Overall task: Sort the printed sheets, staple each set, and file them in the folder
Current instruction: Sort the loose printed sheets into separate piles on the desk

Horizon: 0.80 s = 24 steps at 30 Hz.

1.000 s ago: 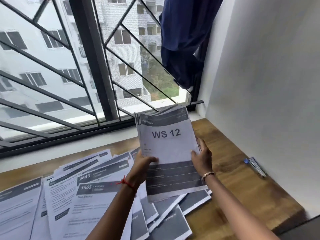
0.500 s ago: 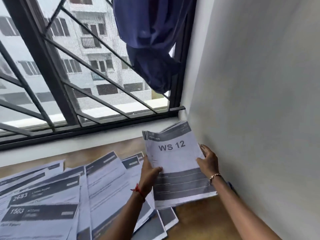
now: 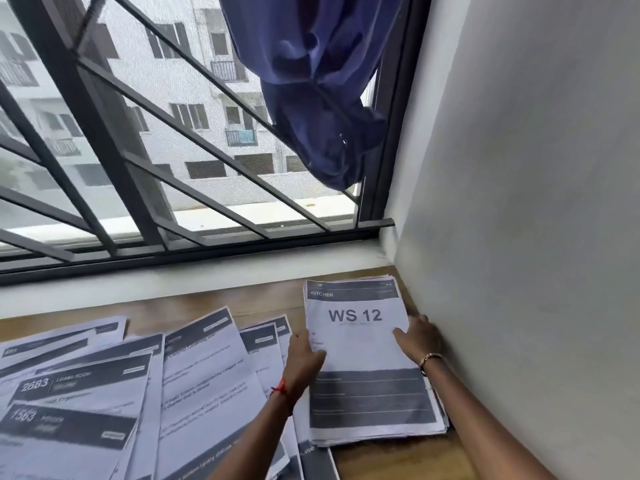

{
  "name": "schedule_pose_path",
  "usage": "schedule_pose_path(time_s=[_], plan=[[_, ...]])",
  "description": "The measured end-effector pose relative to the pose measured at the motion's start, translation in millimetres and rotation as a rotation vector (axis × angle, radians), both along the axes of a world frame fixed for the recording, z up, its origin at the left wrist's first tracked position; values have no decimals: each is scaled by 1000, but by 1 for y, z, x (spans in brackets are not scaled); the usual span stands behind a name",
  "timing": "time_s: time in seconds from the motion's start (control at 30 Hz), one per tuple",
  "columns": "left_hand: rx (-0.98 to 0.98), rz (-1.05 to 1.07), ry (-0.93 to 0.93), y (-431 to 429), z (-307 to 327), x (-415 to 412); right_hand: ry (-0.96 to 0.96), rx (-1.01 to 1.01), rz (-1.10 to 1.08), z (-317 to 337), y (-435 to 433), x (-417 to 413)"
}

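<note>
The WS 12 stack (image 3: 363,358) lies at lower right on the desk (image 3: 242,301) by the wall (image 3: 519,237), the left hand (image 3: 304,355) pinching its left edge, the right hand (image 3: 417,339) thumb-on-top at its right edge with its grip unclear, likely squaring it apart from the loose sheets (image 3: 194,375).

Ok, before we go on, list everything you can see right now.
WS 12 stack: one, white with dark bands, on the table by the wall.
Loose sheets: many, overlapping, white and dark, spread left of the stack.
Table: one, brown wood, under the papers.
Window grille: one, dark metal, behind the table.
Cloth: one, dark blue, hanging on the grille at right.
Wall: one, white, at right.
Left hand: red wrist thread, holds the stack's left edge.
Right hand: bracelet, holds the stack's right edge.
</note>
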State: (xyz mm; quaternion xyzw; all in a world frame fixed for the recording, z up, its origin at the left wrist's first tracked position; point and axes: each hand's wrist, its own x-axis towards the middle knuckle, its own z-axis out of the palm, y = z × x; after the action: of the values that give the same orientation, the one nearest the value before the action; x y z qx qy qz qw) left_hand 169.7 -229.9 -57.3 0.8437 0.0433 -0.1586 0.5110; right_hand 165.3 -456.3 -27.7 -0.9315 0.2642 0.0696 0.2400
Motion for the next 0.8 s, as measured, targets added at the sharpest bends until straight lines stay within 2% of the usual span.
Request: schedule_pose_path(time_s=[0.17, 0.43, 0.53, 0.67, 0.8], plan=[[76, 51, -31, -6, 25, -4, -95, 0, -18, -5, 1, 8], [51, 15, 13, -9, 25, -9, -7, -72, 102, -9, 2, 15], [48, 25, -67, -12, 26, -13, -31, -90, 75, -7, 6, 16], [85, 23, -277, 0, 30, -23, -231, -144, 17, 3, 36, 11], [116, 56, -400, 38, 30, -47, -380, -38, 208, 10, 88, -1]])
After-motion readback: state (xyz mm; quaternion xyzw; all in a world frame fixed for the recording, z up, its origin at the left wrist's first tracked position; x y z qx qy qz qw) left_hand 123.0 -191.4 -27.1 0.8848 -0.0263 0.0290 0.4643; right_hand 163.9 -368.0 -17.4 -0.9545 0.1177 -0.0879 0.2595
